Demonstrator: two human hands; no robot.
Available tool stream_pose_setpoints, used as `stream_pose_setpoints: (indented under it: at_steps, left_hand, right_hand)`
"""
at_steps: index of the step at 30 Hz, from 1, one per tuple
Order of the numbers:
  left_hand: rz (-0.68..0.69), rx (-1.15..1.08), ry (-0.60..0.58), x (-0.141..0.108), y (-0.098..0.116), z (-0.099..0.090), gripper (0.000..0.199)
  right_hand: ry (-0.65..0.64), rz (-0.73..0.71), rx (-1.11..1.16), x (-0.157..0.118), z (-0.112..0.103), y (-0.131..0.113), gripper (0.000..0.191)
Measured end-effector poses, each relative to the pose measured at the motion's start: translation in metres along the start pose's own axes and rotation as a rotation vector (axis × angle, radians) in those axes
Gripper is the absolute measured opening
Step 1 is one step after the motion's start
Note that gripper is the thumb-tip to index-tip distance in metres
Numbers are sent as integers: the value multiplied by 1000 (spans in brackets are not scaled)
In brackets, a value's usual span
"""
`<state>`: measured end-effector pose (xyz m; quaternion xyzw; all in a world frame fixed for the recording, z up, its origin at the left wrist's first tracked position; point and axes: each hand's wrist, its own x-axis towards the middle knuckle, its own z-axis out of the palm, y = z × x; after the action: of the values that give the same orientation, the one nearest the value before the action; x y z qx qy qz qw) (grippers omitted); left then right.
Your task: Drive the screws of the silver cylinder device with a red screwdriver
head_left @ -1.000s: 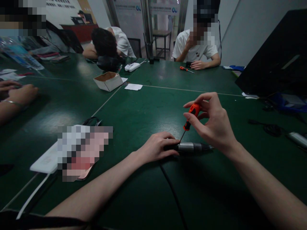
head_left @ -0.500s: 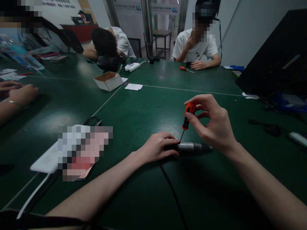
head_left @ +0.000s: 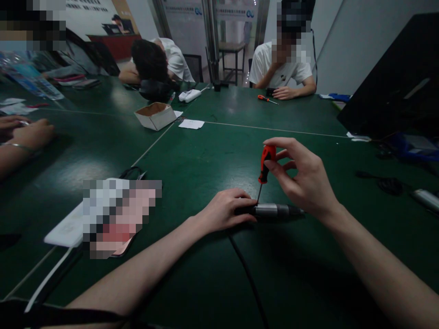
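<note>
A small red-and-black screwdriver (head_left: 266,163) stands nearly upright between the thumb and fingers of my right hand (head_left: 303,176). Its thin shaft points down, the tip meeting a pen-shaped rotary tool (head_left: 270,210) near the joint of its black and silver parts. My left hand (head_left: 229,210) closes around the black end of this tool and presses it to the green table (head_left: 212,160). Part of that black end is hidden by my fingers. A black cable (head_left: 245,267) runs from beneath my left hand toward me.
Left of my forearm lie a white power strip (head_left: 63,230) and a phone-like pink object (head_left: 123,244), both partly blurred out. An open cardboard box (head_left: 156,121) and a paper slip (head_left: 191,124) sit further back. Another screwdriver (head_left: 267,99) rests before a seated person. A co-worker's hands (head_left: 32,135) are at left.
The screwdriver handle has tipped slightly left and is more upright, with my right hand shifting along. My left hand and the rotary tool have stayed in place.
</note>
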<state>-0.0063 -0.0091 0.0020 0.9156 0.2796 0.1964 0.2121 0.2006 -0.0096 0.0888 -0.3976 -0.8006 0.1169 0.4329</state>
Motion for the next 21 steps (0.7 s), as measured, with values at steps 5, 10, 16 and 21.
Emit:
stream_pose_setpoints:
  at_steps: [5,10,16,21]
  left_hand:
    - [5,3,1,0,0,0,37]
    - [-4,-3,0,0,0,1,37]
    - [-3,0,4,0,0,0,36]
    - [-1,-1,14,0,0,0,36]
  right_hand:
    - [-19,1,-5,0,0,1,31]
    - [57,85,80,0,3,3,33]
    - [33,89,98,0,4,3,32]
    - [-16,22,10,0,2,2,29]
